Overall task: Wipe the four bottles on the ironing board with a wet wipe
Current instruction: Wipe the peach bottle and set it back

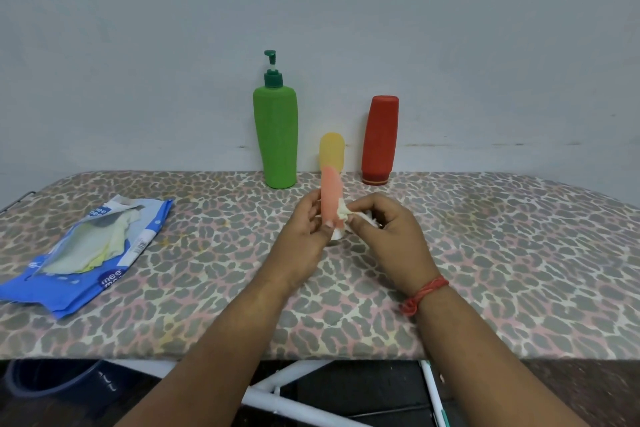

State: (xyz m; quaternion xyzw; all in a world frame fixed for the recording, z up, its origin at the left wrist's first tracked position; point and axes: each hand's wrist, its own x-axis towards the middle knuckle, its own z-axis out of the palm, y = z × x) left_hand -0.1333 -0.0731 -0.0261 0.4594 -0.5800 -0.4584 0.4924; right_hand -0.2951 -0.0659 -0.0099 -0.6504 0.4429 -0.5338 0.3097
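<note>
My left hand (pixel 306 229) grips a small pink bottle (pixel 330 192) with a white cap, held upright above the middle of the ironing board (pixel 485 236). My right hand (pixel 388 229) pinches a crumpled white wet wipe (pixel 346 210) against the bottle's lower right side. Behind it, by the wall, stand three more bottles: a tall green pump bottle (pixel 276 135), a short yellow bottle (pixel 331 149) partly hidden by the pink one, and a red bottle (pixel 380 139) resting on its cap.
An opened blue wet-wipe pack (pixel 86 253) lies on the left of the board. The leopard-print cover runs to the near edge, with white board legs (pixel 287 392) and a dark bucket (pixel 52 381) below. A grey wall stands right behind the bottles.
</note>
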